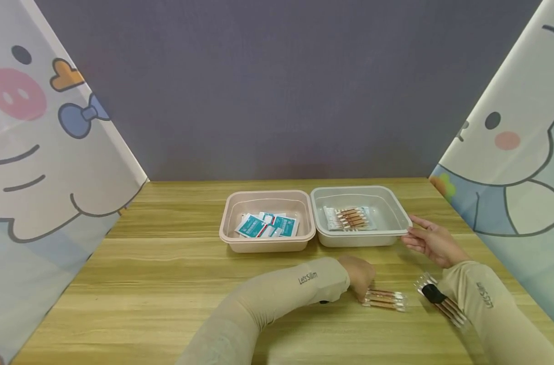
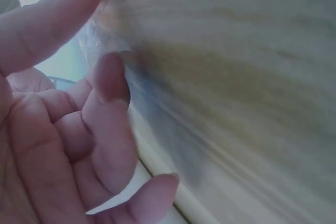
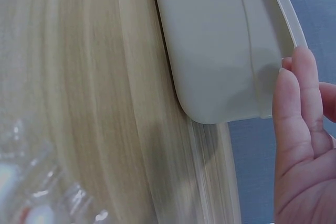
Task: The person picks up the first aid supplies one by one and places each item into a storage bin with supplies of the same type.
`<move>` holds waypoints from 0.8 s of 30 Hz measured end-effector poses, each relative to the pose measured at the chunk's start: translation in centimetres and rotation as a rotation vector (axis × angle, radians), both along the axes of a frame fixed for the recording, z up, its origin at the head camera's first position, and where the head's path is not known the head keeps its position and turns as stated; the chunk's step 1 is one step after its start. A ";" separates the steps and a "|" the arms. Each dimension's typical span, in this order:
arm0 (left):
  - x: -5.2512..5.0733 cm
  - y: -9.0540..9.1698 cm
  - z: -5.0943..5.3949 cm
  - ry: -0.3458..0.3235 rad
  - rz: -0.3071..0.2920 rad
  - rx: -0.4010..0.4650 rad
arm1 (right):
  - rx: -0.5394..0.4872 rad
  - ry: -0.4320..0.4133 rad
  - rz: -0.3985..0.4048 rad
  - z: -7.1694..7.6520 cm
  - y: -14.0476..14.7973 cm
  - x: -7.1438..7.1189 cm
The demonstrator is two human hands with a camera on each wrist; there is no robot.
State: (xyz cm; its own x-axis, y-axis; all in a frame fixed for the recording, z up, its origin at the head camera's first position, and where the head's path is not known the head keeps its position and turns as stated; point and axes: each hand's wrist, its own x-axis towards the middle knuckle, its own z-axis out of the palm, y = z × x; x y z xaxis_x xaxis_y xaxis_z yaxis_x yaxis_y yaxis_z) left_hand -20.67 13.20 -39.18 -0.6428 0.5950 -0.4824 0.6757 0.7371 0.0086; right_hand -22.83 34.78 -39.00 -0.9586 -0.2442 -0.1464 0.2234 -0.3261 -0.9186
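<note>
My left hand (image 1: 360,276) is low over the table and pinches the left end of a clear pack of cotton swabs (image 1: 385,300) with brown sticks. In the left wrist view, clear plastic wrap (image 2: 97,38) shows at my fingertips, partly blurred. My right hand (image 1: 434,243) touches the front right corner of a pale grey plastic box (image 1: 363,240). Its fingers (image 3: 294,108) lie straight against the box's rim in the right wrist view. More swab packs (image 1: 352,219) lie inside that box.
A beige plastic box (image 1: 267,246) stands left of the grey one, holding several teal and white sachets (image 1: 269,225). Another swab pack (image 1: 452,312) lies by my right sleeve, partly hidden by the black wrist camera (image 1: 433,293). A dark grey panel (image 1: 281,91) rises behind the wooden table (image 1: 167,279).
</note>
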 end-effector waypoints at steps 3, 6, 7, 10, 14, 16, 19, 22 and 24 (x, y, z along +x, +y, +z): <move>-0.1 0.0 -0.1 0.000 0.001 0.004 | 0.011 -0.007 -0.003 0.1 0.0 0.1; -0.1 0.0 -0.1 0.005 0.005 0.009 | 0.023 -0.011 -0.006 0.1 -0.1 0.1; -0.2 0.0 -0.1 0.009 0.006 0.010 | 0.023 -0.009 -0.002 0.1 0.0 0.1; -0.2 -0.1 -0.1 0.017 -0.001 0.016 | 0.023 -0.006 -0.001 0.1 0.0 0.1; -0.3 -0.2 0.1 0.008 -0.005 0.040 | 0.020 0.004 -0.003 -0.1 0.2 0.1; -0.3 -0.2 0.1 0.002 -0.005 0.050 | 0.014 0.008 -0.008 -0.3 0.2 0.2; -0.2 -0.3 0.1 -0.004 -0.001 0.051 | 0.003 0.015 -0.001 -0.3 0.2 0.1; -0.1 -0.3 0.1 -0.003 -0.003 0.057 | 0.002 0.012 -0.001 -0.2 0.1 0.0; -0.2 -0.4 0.1 0.003 -0.019 0.064 | 0.004 0.013 0.002 -0.2 0.0 0.0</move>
